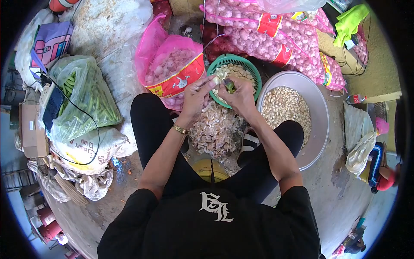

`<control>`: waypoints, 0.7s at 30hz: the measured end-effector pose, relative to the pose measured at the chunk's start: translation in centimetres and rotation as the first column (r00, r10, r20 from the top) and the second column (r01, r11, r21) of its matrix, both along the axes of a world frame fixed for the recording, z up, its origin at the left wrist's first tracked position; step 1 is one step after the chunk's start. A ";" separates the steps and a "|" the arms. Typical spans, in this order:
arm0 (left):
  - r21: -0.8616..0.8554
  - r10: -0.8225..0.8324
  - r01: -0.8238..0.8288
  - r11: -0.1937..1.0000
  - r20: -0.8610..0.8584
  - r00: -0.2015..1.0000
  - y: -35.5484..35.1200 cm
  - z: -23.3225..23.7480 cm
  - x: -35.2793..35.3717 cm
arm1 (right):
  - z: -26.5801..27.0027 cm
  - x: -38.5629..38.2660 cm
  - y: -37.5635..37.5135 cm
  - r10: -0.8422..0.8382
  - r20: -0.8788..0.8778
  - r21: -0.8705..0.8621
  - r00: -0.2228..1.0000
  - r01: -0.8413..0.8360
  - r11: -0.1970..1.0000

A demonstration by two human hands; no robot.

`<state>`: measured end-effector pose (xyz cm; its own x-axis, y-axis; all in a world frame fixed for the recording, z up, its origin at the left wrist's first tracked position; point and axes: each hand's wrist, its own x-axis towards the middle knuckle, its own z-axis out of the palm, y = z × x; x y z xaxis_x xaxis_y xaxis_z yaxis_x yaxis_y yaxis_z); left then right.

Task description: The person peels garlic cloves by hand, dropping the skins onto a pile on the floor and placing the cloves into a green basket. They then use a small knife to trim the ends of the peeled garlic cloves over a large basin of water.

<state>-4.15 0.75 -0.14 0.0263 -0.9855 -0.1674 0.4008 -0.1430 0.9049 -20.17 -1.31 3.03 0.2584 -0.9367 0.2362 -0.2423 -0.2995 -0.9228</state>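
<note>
My left hand [197, 94], with a gold-coloured band at the wrist, pinches a pale garlic clove [216, 80] between thumb and fingers. Close beside it, my right hand [239, 97] is closed around a small knife [230, 86] with a green handle; most of its blade is hidden. Both hands are over the near rim of a green basket [258, 74] that contains peeled cloves [236, 72]. Beneath them, between my feet, lies a heap of garlic skins [214, 131]. To the right, a wide pale basin [319, 125] holds many cloves [284, 108].
An opened pink mesh sack of garlic [170, 69] stands ahead on the left. Full garlic sacks [276, 41] are piled behind the basket. At left, a clear bag of green pods [92, 95] rests above a white sack [92, 151]. Another person [384, 172] is at far right.
</note>
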 end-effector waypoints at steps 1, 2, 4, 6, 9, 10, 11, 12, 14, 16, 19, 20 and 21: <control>-0.020 -0.019 0.019 1.000 -0.037 0.999 -0.2 -0.3 0.1 | 0.0 0.0 0.0 -0.002 -0.001 0.014 1.000 0.002 1.000; -0.041 -0.038 0.036 0.999 -0.073 0.997 -0.3 -0.7 0.2 | 0.1 0.0 -0.1 -0.002 -0.002 0.014 1.000 0.002 1.000; -0.039 -0.061 0.056 0.998 -0.121 0.991 0.0 0.1 0.2 | 0.4 0.2 -0.2 -0.054 0.004 0.099 0.999 0.054 0.994; -0.038 -0.084 0.079 0.996 -0.169 0.982 0.0 0.7 0.2 | -0.3 0.1 -0.7 -0.040 0.067 0.179 0.997 0.028 0.983; -0.021 -0.083 0.081 0.997 -0.213 0.973 0.0 0.8 0.3 | -1.2 0.3 -1.1 -0.034 0.097 0.200 0.995 0.014 0.980; -0.028 -0.096 0.092 0.995 -0.232 0.968 -0.1 0.5 0.5 | -1.0 0.5 -1.3 -0.036 0.071 0.138 0.997 0.026 0.990; -0.031 -0.110 0.106 0.994 -0.250 0.962 -0.2 0.3 0.7 | -0.8 0.6 -1.6 -0.080 -0.060 0.067 0.995 0.084 0.994; -0.034 -0.115 0.110 0.993 -0.254 0.960 -0.1 0.4 0.8 | -0.6 0.6 -1.8 -0.085 -0.065 0.064 0.994 0.089 0.994; -0.037 -0.132 0.127 0.991 -0.202 0.970 -0.1 0.7 0.7 | 0.0 0.7 -2.5 -0.062 -0.155 -0.076 0.986 0.051 0.996; -0.014 -0.109 0.108 0.994 -0.215 0.970 -0.2 1.1 0.6 | 1.7 1.2 -2.0 -0.085 -0.192 -0.021 0.978 0.083 0.996; 0.007 -0.154 0.164 0.986 -0.317 0.936 0.0 0.6 1.0 | 1.7 1.6 -1.5 -0.069 -0.101 -0.111 0.992 0.058 0.992; 0.007 -0.147 0.157 0.988 -0.316 0.937 0.0 0.4 1.1 | 1.6 1.6 -1.5 -0.062 -0.101 -0.111 0.993 0.051 0.992; 0.016 -0.149 0.165 0.986 -0.358 0.922 0.1 0.4 1.1 | 2.1 1.5 -1.3 -0.045 -0.143 -0.099 0.989 0.031 0.995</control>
